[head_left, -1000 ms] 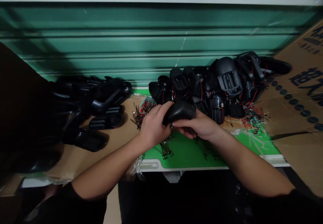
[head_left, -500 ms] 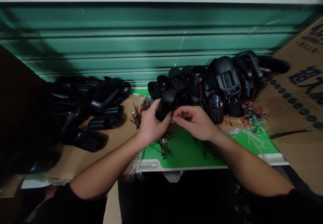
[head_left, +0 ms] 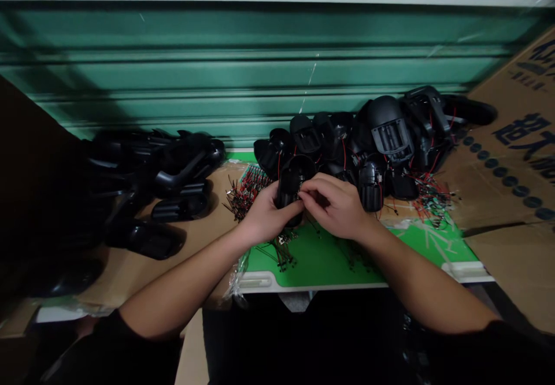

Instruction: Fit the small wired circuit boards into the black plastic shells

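Observation:
A black plastic housing (head_left: 296, 172) is gripped in my left hand (head_left: 266, 214), its hollow side facing me. My right hand (head_left: 336, 206) is pinched at the housing's right edge; what lies between its thumb and forefinger is too small to make out. To the left of the housing lies a bundle of red and black wires (head_left: 249, 191) with small ends. Below my hands, more thin dark wires (head_left: 284, 253) rest on the green board (head_left: 321, 263). Behind, several black housings (head_left: 306, 134) with red wires stand in a heap.
On the left, a pile of black plastic parts (head_left: 147, 237) lies on cardboard (head_left: 125, 281). At the right stands a printed cardboard box (head_left: 511, 159), with loose red and white wires (head_left: 433, 197) near it. A green ribbed wall (head_left: 217, 78) closes off the back.
My left hand has turned the housing so that its hollow inside now faces me. My right hand has moved slightly and stays pinched at its edge.

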{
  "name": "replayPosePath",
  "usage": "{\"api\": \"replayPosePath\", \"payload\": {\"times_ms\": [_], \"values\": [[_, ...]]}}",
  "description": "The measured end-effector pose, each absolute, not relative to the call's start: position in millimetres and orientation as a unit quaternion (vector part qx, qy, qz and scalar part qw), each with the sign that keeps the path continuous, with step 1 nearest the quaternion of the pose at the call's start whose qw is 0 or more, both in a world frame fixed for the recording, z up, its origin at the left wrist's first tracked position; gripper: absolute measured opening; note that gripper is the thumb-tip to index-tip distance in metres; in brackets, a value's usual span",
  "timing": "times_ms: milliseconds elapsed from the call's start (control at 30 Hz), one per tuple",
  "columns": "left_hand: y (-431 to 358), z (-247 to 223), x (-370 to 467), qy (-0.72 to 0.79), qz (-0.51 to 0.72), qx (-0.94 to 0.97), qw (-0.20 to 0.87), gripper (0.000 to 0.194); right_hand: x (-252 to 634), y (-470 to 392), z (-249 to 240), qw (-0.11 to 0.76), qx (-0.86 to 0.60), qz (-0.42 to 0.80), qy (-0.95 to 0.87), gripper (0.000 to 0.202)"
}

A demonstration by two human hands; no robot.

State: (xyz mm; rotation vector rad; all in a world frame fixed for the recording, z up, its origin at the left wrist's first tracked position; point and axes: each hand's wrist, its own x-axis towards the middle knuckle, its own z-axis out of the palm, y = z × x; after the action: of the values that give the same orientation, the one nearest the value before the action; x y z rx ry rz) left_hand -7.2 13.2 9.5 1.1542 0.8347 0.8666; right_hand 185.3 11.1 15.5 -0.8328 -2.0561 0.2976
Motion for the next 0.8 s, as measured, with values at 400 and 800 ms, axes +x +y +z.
{"api": "replayPosePath", "payload": {"times_ms": [400,800], "values": [[12,11,-7,0.375,0.377,0.500,0.684,0.044,189,12,5,0.419,-0.339,0.060,-0.840,0.017],[12,13,-6,0.368,0.376,0.498,0.689,0.049,188,12,-1,0.434,-0.335,0.054,-0.834,0.020]]}}
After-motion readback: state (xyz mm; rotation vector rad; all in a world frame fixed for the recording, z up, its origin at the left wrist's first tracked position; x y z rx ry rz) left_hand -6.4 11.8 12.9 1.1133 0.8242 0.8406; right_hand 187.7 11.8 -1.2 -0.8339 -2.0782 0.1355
